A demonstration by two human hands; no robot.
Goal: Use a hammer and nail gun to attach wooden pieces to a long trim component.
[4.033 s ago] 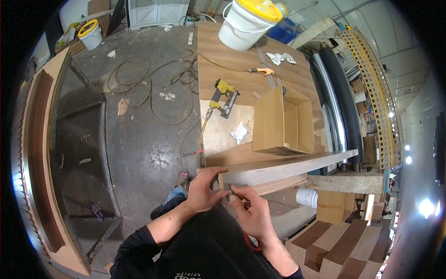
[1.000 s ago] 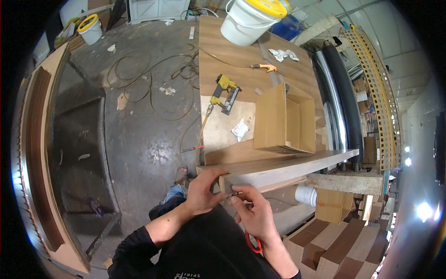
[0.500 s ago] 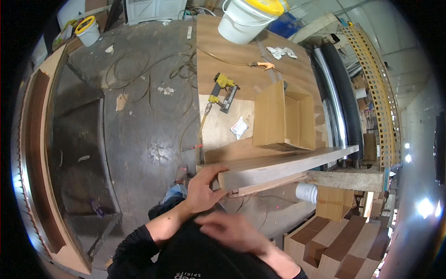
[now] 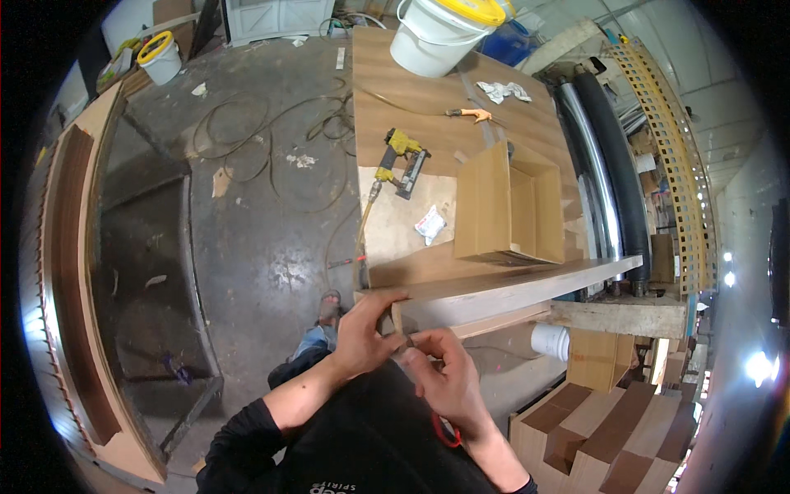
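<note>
"The left hand (image 4: 364,331) grasps the board (image 4: 514,300) by its near end, and the board runs toward three o'clock along the table's (image 4: 393,235) near edge!"

"And the right hand (image 4: 444,375)?"

"Four o'clock from the left, fingertips bunched at that end; can't tell what, if anything, they're pinching."

"Then I'd want a firm left grip and small, steady finger moves."

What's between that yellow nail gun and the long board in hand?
In the head view, a small white packet lies between the nail gun and the board.
</note>
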